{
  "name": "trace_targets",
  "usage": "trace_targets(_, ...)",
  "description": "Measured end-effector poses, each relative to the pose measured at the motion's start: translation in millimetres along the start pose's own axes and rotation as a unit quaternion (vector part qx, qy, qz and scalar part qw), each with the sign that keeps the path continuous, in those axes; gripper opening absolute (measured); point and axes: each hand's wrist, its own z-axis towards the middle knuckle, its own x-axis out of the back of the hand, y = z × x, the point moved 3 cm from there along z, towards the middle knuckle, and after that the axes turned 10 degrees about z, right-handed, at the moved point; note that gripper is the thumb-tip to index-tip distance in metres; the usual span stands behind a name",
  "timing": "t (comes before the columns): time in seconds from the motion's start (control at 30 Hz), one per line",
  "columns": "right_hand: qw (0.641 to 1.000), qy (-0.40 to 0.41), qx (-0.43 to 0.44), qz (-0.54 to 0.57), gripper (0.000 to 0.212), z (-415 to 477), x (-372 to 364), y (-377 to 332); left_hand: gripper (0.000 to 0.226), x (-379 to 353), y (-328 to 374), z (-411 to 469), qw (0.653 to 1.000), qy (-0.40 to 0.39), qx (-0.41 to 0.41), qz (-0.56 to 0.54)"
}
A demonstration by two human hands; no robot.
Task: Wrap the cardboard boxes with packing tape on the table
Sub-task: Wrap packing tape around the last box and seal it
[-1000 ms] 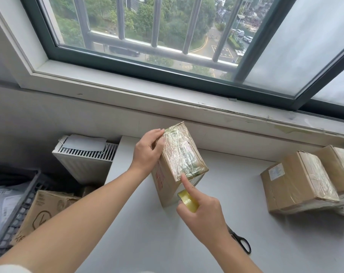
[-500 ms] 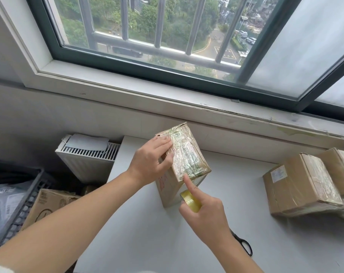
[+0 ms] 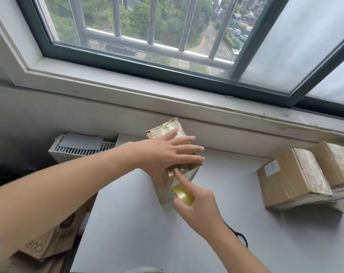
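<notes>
A small cardboard box, its top shiny with clear tape, stands tilted on the white table near the wall. My left hand lies flat on the taped top with straight, spread fingers. Just below it, my right hand holds a yellowish roll of packing tape against the box's front. Its index finger presses the tape onto the box's front edge.
Two more taped cardboard boxes sit at the table's right side. Black scissors lie partly hidden behind my right forearm. Left of the table stand a white radiator and a brown paper bag. The window sill runs behind.
My left hand left the box's left edge and slid across the top, flattening with fingers spread. My right hand stayed at the front edge with the roll.
</notes>
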Motion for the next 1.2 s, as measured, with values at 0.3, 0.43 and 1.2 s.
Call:
trace_targets(0.3, 1.000, -0.002, -0.012, -0.003, 0.074, 2, 29, 3, 0.126, 26, -1, 38, 1.000, -0.021, -0.017, -0.007)
trace_targets(0.43, 0.999, 0.046, 0.029, 0.002, 0.061, 18, 65, -23, 0.123, 39, -20, 23, 0.983, 0.051, 0.047, -0.167)
trace_targets(1.2, 0.963, -0.215, -0.004, -0.162, 0.040, 46, 134, 28, 0.083, -112, -17, -87, 0.789, 0.032, 0.296, -0.537)
